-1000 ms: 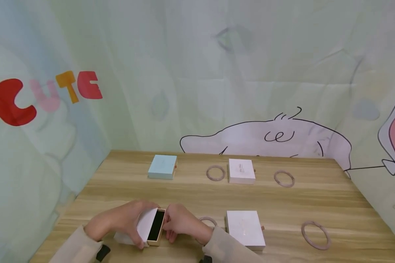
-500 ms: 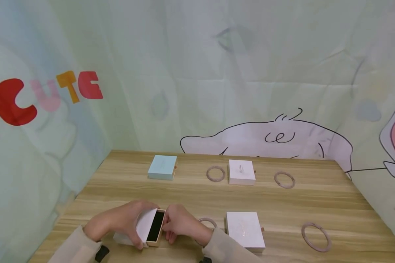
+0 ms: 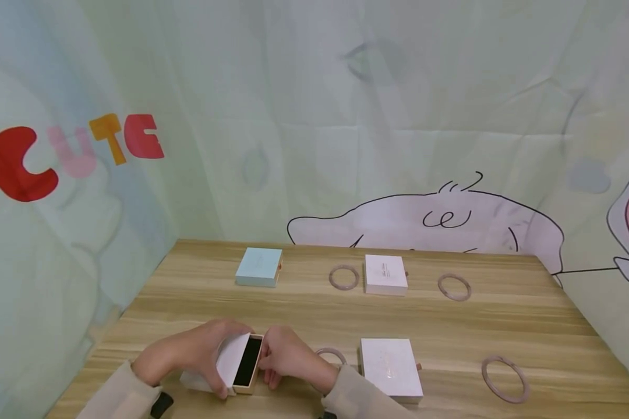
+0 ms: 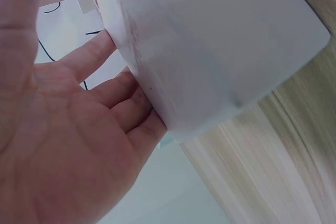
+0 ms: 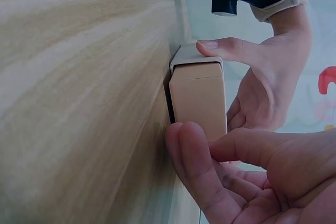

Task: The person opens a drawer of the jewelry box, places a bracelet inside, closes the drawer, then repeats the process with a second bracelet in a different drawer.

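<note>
One white box [image 3: 235, 356] is at the table's [image 3: 304, 308] near left, left hand [image 3: 204, 349] gripping its cover [image 4: 210, 45], right hand [image 3: 289, 352] pinching the end of its partly exposed tray [image 5: 197, 95]; it looks light, stiff and crushable, best held lightly by opposite cover edges.

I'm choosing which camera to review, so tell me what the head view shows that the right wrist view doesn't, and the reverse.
Only the head view: a light blue box, a rear white box, a front white box, four bangles, one partly hidden, and the black lining inside the drawer.
Only the right wrist view: the drawer's peach end panel face-on.
Both: the left hand holding the white sleeve, the right hand at the drawer's end, and the wood-grain tabletop.
</note>
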Motion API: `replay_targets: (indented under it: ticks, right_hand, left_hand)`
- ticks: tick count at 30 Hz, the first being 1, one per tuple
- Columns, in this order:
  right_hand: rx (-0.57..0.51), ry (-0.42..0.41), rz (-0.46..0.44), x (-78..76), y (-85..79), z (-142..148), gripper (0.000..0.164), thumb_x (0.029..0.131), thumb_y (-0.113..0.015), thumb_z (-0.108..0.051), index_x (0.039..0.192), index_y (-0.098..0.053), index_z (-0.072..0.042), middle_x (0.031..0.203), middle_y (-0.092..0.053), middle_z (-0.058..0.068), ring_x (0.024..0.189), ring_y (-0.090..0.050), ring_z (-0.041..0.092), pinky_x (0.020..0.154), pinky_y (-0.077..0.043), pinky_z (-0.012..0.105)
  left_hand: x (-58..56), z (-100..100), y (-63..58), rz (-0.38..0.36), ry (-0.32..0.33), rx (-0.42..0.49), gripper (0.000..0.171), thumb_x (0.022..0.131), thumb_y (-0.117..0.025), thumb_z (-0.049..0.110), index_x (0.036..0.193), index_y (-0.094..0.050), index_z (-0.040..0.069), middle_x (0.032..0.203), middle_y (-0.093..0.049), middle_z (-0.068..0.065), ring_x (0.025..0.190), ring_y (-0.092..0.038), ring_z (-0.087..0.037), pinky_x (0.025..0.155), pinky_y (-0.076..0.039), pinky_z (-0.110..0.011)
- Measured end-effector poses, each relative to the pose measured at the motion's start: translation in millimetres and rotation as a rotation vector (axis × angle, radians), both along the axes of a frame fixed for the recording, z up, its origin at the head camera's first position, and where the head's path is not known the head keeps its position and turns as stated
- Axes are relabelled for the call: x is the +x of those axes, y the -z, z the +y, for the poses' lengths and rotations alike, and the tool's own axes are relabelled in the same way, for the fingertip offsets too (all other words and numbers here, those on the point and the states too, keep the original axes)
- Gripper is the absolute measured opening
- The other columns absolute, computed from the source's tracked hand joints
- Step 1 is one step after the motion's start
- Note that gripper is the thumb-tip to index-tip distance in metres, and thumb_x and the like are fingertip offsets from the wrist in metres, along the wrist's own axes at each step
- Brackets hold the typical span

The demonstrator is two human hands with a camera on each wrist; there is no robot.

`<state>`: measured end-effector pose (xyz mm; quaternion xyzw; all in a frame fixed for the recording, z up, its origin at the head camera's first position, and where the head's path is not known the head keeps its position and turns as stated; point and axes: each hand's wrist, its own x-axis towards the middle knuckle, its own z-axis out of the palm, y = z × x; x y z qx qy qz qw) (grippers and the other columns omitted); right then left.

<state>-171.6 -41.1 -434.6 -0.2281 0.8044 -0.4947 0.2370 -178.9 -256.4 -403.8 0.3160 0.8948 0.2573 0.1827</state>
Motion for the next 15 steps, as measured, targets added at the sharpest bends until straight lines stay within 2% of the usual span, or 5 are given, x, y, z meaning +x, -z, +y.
replay_targets:
  ticks: [5, 15]
  right_hand:
    - [0.016, -0.008, 0.014, -0.4, 0.0, 0.1, 0.027, 0.087, -0.062, 0.014, 0.062, -0.059, 0.004, 0.048, -0.060, 0.012, 0.037, -0.059, 0.018, 0.042, -0.050, 0.028]
    - [-0.005, 0.001, -0.018, -0.9, -0.8, 0.6, 0.028, 0.087, -0.062, 0.014, 0.062, -0.058, 0.005, 0.047, -0.059, 0.013, 0.035, -0.057, 0.018, 0.042, -0.050, 0.028]
  left_hand:
    - [-0.1, -0.2, 0.5, 0.004, -0.003, -0.008, 0.096, 0.054, -0.098, 0.037, 0.132, -0.056, 0.000, 0.119, -0.055, -0.002, 0.097, -0.049, -0.016, 0.080, -0.046, -0.030]
    - [-0.8, -1.0, 0.7, -0.020, 0.001, 0.013, 0.097, 0.055, -0.098, 0.034, 0.133, -0.055, -0.001, 0.120, -0.055, -0.003, 0.097, -0.050, -0.015, 0.080, -0.045, -0.029]
